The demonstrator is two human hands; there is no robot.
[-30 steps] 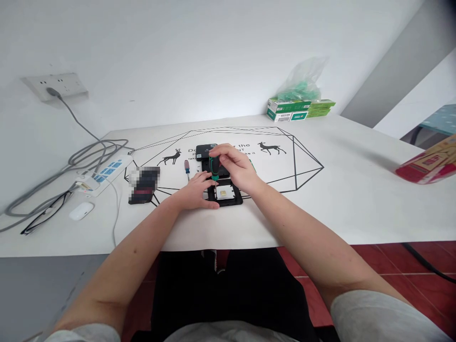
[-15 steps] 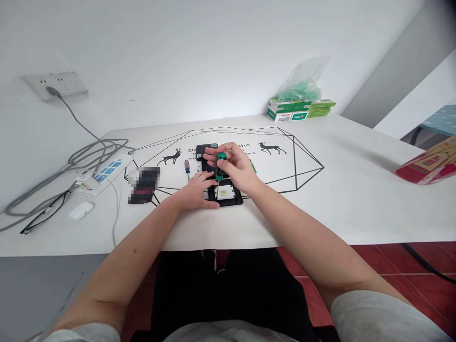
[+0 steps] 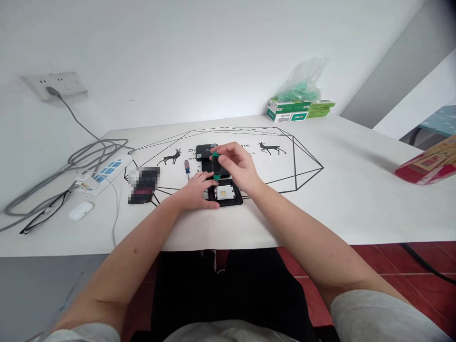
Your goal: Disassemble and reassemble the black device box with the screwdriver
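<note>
From where I stand, the person's right hand (image 3: 239, 166) is curled partway closed, thumb and fingers pinching the handle of a green-and-black screwdriver (image 3: 216, 166). Its shaft runs down, nearly upright, into the left part of an opened black casing (image 3: 235, 202), which lies below the right hand and against the left. The left hand (image 3: 195, 192) is spread half open over the casing's left side, the thumb by its near edge; it seems to brace the casing rather than wrap round it. I can't make out a screw head at the tip.

To do this well, I'd hold the shaft square to the casing, push down lightly and turn from the fingertips, so the tip doesn't slip onto the white panel (image 3: 230, 191) beside it. The left hand should press the casing flat, its fingers well away from the tip. A second screwdriver (image 3: 187, 166) lies beyond the left hand, a black cover (image 3: 204, 151) beyond both.
</note>
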